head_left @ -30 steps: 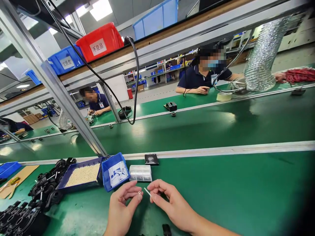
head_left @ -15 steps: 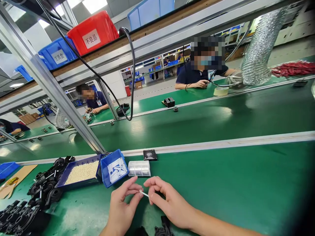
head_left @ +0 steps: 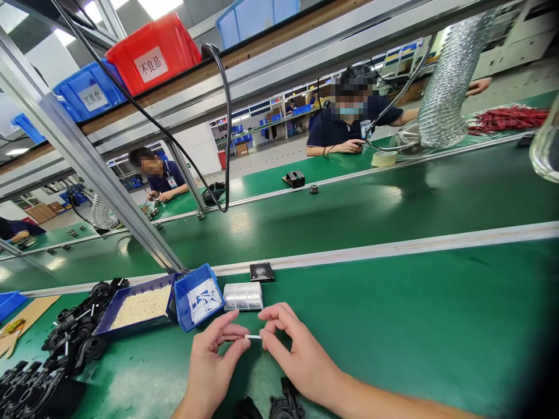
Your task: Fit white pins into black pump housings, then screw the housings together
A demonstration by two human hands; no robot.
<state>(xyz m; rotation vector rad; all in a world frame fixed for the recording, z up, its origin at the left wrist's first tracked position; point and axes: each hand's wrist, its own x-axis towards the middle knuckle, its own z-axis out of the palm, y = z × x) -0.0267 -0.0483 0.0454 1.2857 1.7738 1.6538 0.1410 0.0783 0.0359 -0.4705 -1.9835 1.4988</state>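
The rod (head_left: 254,336) is level between the hands, the left hand (head_left: 213,355) pinching its 9 o'clock end, the right hand (head_left: 301,352) its 3. From there the bench (head_left: 414,308) spreads wide from 1 to 4 o'clock, up to the rail (head_left: 349,254) at 12. The case (head_left: 243,297) sits just beyond the fingers towards 11, the bin (head_left: 196,278) at 10, below the slanting post (head_left: 124,198), the tray (head_left: 131,328) between 9 and 10; a black part (head_left: 286,404) lies at 5
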